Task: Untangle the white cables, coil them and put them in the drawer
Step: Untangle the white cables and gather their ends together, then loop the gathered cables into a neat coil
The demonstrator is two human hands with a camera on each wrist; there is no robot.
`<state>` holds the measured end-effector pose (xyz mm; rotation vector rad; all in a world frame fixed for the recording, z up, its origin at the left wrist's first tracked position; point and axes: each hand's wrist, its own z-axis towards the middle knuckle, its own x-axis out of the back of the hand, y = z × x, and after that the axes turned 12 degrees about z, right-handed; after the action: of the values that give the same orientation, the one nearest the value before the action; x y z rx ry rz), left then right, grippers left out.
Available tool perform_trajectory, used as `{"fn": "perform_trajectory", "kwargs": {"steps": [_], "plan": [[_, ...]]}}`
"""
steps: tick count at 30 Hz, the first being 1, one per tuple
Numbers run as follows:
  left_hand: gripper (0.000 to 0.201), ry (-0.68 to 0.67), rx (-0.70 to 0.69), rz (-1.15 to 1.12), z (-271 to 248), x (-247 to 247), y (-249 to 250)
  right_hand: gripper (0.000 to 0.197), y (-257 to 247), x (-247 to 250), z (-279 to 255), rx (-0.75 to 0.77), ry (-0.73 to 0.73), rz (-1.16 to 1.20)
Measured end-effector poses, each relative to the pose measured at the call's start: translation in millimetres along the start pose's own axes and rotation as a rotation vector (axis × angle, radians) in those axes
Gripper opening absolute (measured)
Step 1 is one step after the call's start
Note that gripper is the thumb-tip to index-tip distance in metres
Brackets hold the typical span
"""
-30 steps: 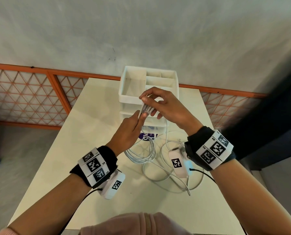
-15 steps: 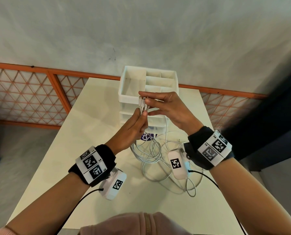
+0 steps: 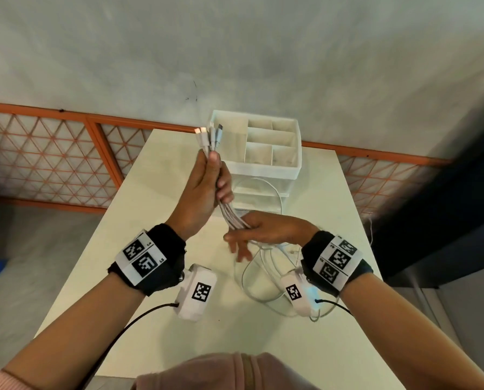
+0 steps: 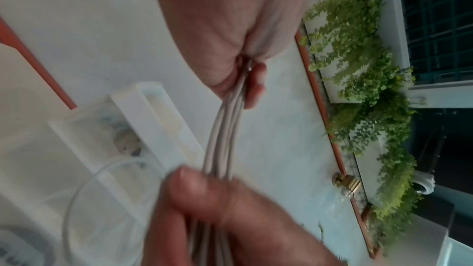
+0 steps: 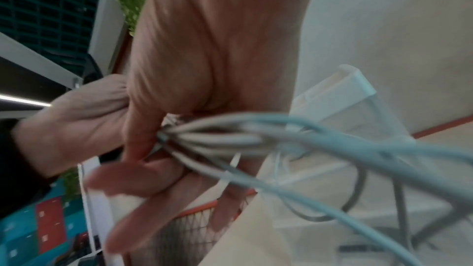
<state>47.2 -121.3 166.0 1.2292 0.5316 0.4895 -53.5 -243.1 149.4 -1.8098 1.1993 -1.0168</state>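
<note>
Head view, left hand (image 3: 204,190) fisted around white cables (image 3: 233,218), bundle near upright, plugs (image 3: 210,134) up, right hand (image 3: 266,230) pinching it lower, slack looped on table (image 3: 162,249).

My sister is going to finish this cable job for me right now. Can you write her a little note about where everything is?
Left hand: raised, gripping the white cables in one bunch just below their plugs.
Right hand: lower down, thumb and fingers closed loosely round the same bunch; the other fingers look spread, but it is blurred.
The rest of the cables lies in loose loops on the table, in front of the drawer box.
Done: plug ends gathered together.
Left: smooth out the loops, coil the cables, put them in a drawer. I cannot tell if a drawer is open.
</note>
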Motion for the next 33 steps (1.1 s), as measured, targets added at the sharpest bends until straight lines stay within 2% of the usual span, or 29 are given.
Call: {"fn": "perform_trajectory", "kwargs": {"steps": [2, 4, 7, 8, 11, 13, 17, 19, 21, 23, 27, 28, 31, 33], "plan": [[0.029, 0.041, -0.024, -0.039, 1.5, 10.5, 4.2, 0.037, 6.9, 6.7, -3.6, -0.021, 0.092, -0.032], [0.032, 0.092, -0.032, -0.03, 0.8, 20.8, 6.3, 0.042, 13.2, 18.4, -10.7, -0.042, 0.192, -0.071], [0.034, 0.144, -0.023, 0.02, -2.7, 29.7, 7.5, 0.029, 22.8, 34.1, -20.2, -0.088, 0.335, -0.135], [0.035, 0.151, -0.007, 0.048, -4.6, 30.8, 7.7, 0.03, 25.3, 37.8, -20.4, -0.093, 0.381, -0.152], [0.031, 0.149, 0.0, 0.357, -14.2, 27.8, 7.5, 0.04, 26.9, 38.7, -19.3, -0.091, 0.487, -0.189], [0.034, 0.06, 0.002, 0.588, -19.3, 28.3, 2.8, 0.048, 18.6, 32.5, -19.3, -0.035, 0.505, -0.198], [0.044, -0.187, 0.211, 0.644, -25.6, 31.3, -0.7, 0.043, -7.9, 21.5, -24.3, 0.074, 0.434, -0.215], [0.035, -0.313, 0.273, 0.652, -27.7, 30.4, -0.1, 0.044, -18.0, 19.9, -26.4, 0.109, 0.412, -0.207], [0.023, -0.439, 0.331, 0.635, -29.2, 29.8, 2.0, 0.031, -24.5, 19.7, -27.0, 0.124, 0.412, -0.198], [0.018, -0.489, 0.334, 0.621, -30.3, 29.8, 6.5, 0.025, -26.8, 18.8, -27.5, 0.117, 0.44, -0.19], [0.041, -0.356, 0.214, 0.578, -26.8, 34.3, 19.3, 0.037, -15.6, 23.3, -31.8, 0.128, 0.44, 0.004], [0.039, -0.317, 0.167, 0.555, -25.5, 35.8, 22.6, 0.04, -9.7, 25.8, -31.4, 0.139, 0.422, 0.067], [0.015, -0.201, 0.058, 0.432, -21.3, 39.9, 32.3, 0.049, 10.4, 31.5, -28.8, 0.099, 0.381, 0.118], [0.02, -0.104, 0.034, 0.354, -17.6, 43.5, 34.9, 0.052, 25.6, 31.9, -30.6, 0.042, 0.37, 0.083]]}}
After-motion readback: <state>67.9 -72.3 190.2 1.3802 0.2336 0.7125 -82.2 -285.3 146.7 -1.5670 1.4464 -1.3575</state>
